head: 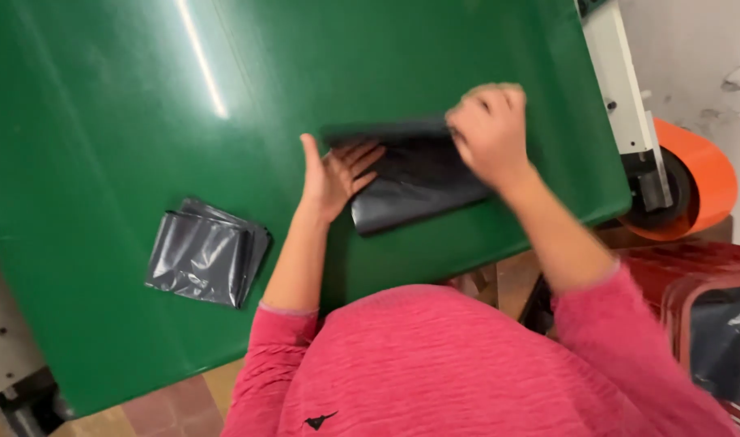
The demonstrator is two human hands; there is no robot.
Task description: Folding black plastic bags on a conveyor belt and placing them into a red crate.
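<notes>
A black plastic bag (414,190) lies partly folded on the green table (127,105). My left hand (333,174) rests flat with fingers spread on the bag's left edge. My right hand (490,129), blurred by motion, is closed on the bag's upper right part, pinching the plastic. Both arms wear pink sleeves.
A folded stack of black bags (208,252) lies on the table to the left. An orange roll (694,190) on a white machine bracket (629,97) sits past the table's right edge. A red crate (702,316) holding black plastic stands at lower right.
</notes>
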